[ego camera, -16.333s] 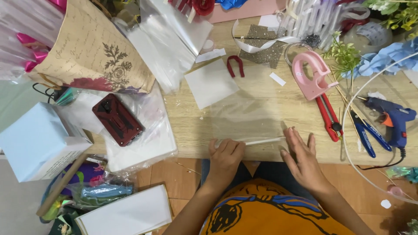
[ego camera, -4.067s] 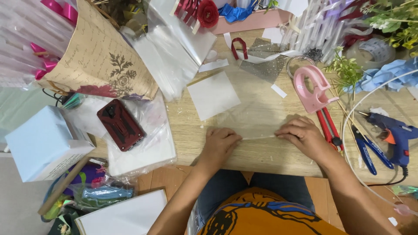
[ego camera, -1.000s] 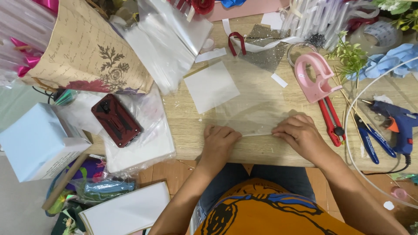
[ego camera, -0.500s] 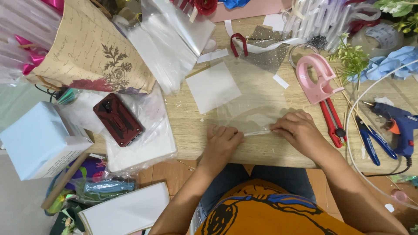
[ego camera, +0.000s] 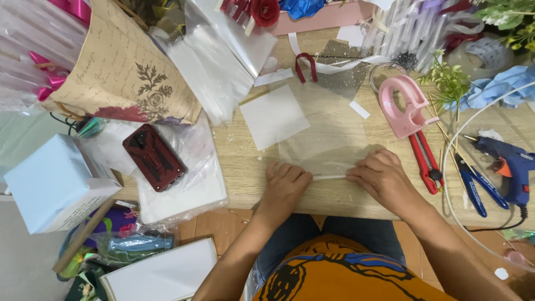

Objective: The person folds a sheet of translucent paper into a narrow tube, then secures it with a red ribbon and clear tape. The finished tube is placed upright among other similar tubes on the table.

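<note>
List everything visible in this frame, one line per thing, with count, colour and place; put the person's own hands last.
clear plastic sheet: 1, transparent, table centre, near edge rolled
white square sheet: 1, white, left of the clear sheet
tape dispenser: 1, pink, right of centre
pliers: 1, red handles, below the dispenser
cutters: 1, blue handles, right side
glue gun: 1, blue, far right
phone case: 1, dark red, on plastic bags at left
box: 1, pale blue, far left
printed paper wrap: 1, tan, upper left
wooden table: 1, light wood
left hand: on the roll's left end
right hand: on the roll's right end
</note>
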